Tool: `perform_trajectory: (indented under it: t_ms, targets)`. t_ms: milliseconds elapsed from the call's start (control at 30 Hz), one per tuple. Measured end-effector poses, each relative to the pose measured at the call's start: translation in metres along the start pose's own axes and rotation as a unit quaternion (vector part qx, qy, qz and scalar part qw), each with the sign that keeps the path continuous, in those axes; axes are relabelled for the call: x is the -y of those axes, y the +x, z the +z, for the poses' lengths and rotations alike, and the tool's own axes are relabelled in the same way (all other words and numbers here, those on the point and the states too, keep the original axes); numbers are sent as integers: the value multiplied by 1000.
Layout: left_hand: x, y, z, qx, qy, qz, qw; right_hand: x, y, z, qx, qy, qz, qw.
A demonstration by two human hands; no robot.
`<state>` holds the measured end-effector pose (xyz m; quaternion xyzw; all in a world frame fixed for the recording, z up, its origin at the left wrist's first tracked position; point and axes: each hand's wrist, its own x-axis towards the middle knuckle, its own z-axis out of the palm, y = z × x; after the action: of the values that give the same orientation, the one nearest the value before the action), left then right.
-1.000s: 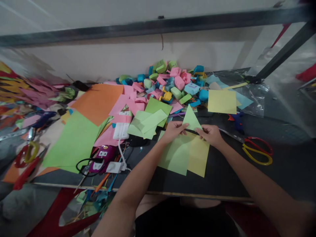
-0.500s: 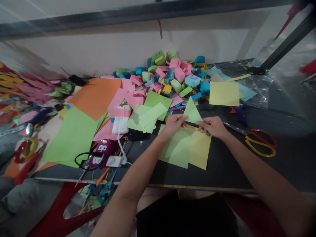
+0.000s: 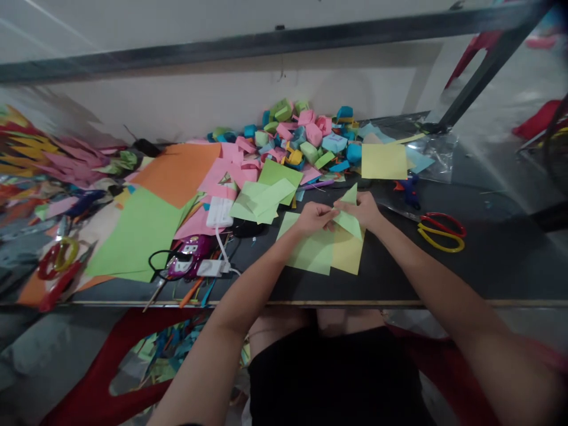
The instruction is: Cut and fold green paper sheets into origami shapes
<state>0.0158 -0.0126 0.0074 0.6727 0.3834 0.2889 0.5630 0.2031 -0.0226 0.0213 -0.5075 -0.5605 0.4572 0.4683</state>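
A light green piece of folded paper (image 3: 349, 222) is held between my hands, above the table. My left hand (image 3: 316, 218) pinches its left corner. My right hand (image 3: 364, 208) grips it from behind and the right, fingers partly hidden by the paper. Beneath my hands lie a flat light green sheet (image 3: 310, 251) and a yellow sheet (image 3: 348, 253), partly overlapping. Scissors with red and yellow handles (image 3: 441, 232) rest to the right of my right hand. Several green paper pieces (image 3: 266, 200) lie to the left of my left hand.
A heap of small folded paper shapes (image 3: 306, 139) sits against the wall. At left are large orange (image 3: 180, 171) and green sheets (image 3: 135, 236), a white power strip (image 3: 219, 212), a purple device (image 3: 190, 257) and more scissors (image 3: 57, 260). A blue glue gun (image 3: 409, 190) lies behind the right-hand scissors.
The folded paper has turned from point-up to tilted sideways between my hands. My right hand has shifted up and behind it. The whole view has moved slightly.
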Motion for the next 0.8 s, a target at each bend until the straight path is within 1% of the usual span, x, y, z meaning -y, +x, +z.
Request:
perform_trajectory:
  t_ms: [100,200,300,367,467,533,633,700,733,767,800]
  targets:
    - [-2,-1,2,3,19,-1,1000,1,-5,-1,-4,-27,8,1000]
    - [-1,-1,2,27,-4,4,1000,2,-4,-5,-1,-14,20,1000]
    - [1,0,-1,43,-21,8,999,2,-3,-8,-3,13,-2,1000]
    - [3,0,-2,55,-20,-3,998,0,-2,-8,-4,17,-20,1000]
    - [6,0,-3,66,-27,-24,997,-6,0,-6,-11,22,-13,1000]
    - [7,1,-3,60,-30,-29,997,-10,3,-6,-48,19,-13,999]
    - [7,1,-1,51,-34,-28,998,-16,8,-9,-157,16,-37,987]
    - [7,2,1,44,-35,-25,998,-18,10,-13,-211,34,-52,975]
    - [8,3,1,28,-34,-21,999,-18,11,-14,-213,48,-56,974]
    - [8,3,1,-5,-31,-14,999,-19,11,-16,-192,61,-56,978]
    - [9,4,1,-52,-23,-4,998,-19,11,-17,-151,68,-50,985]
